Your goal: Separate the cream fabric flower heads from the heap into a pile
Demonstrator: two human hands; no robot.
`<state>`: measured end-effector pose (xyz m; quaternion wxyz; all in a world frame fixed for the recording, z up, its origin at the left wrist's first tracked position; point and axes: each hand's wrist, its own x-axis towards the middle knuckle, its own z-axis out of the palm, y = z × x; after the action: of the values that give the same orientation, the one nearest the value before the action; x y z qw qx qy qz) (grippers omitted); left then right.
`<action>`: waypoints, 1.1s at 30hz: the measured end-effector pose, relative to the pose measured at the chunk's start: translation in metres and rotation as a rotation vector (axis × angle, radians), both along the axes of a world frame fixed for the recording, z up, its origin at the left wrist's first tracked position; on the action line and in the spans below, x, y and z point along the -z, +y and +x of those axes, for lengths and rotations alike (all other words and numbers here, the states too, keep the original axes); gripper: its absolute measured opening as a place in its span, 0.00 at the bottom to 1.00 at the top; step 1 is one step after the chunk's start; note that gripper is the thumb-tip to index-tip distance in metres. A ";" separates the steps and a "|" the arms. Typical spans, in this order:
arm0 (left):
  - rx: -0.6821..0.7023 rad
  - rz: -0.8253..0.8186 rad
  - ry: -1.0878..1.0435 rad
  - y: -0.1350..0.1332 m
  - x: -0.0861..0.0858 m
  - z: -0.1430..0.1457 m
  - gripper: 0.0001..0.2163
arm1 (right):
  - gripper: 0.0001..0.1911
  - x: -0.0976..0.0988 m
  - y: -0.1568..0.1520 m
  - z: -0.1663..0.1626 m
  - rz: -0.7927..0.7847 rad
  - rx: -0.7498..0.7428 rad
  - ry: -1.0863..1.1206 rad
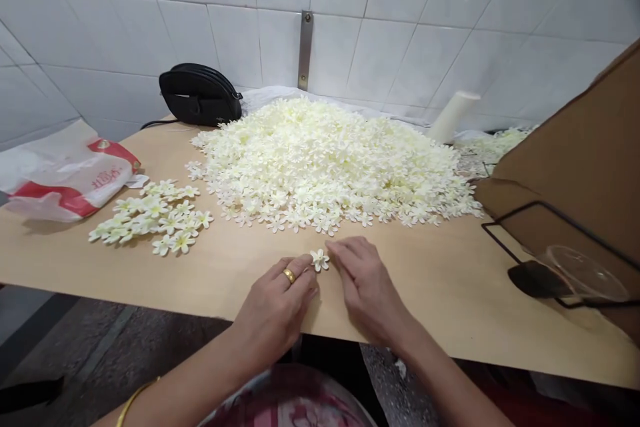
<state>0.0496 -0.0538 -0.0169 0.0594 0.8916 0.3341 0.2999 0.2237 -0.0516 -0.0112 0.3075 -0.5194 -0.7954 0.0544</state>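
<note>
Flower (320,260) at left hand's (280,299) 1 o'clock, right hand's (367,283) 10, no long axis; left nearer, both hands' fingers part-curled, left's at its petals, can't tell if either grips.

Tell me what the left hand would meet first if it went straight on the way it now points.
The left hand would first meet the single white flower right in front of it, then probably the right hand, though depth is hard to judge.
</note>
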 end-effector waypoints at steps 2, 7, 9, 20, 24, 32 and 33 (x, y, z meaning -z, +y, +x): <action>0.018 -0.002 -0.044 0.000 0.000 0.002 0.12 | 0.18 0.008 -0.010 -0.006 0.026 -0.016 -0.058; -0.030 -0.145 -0.203 0.000 -0.008 0.005 0.14 | 0.20 0.009 -0.016 -0.018 0.089 0.026 -0.227; -0.011 -0.205 -0.209 0.002 -0.011 0.008 0.15 | 0.18 0.007 -0.017 -0.022 0.136 0.049 -0.295; -0.083 -0.336 -0.244 0.018 0.015 0.021 0.18 | 0.23 0.004 -0.010 -0.035 0.138 -0.068 -0.448; -0.072 -0.252 -0.183 0.027 0.018 0.018 0.19 | 0.22 0.001 -0.008 -0.034 0.135 -0.037 -0.428; -0.086 -0.431 -0.228 0.035 0.000 0.018 0.15 | 0.18 0.010 -0.009 -0.037 0.177 0.020 -0.444; -0.110 -0.477 -0.250 0.036 -0.003 0.017 0.15 | 0.18 0.011 -0.010 -0.036 0.173 0.037 -0.424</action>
<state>0.0665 -0.0181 -0.0135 0.2920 0.7889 0.4334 0.3233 0.1876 -0.0620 -0.0219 0.1780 -0.5053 -0.8343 -0.1299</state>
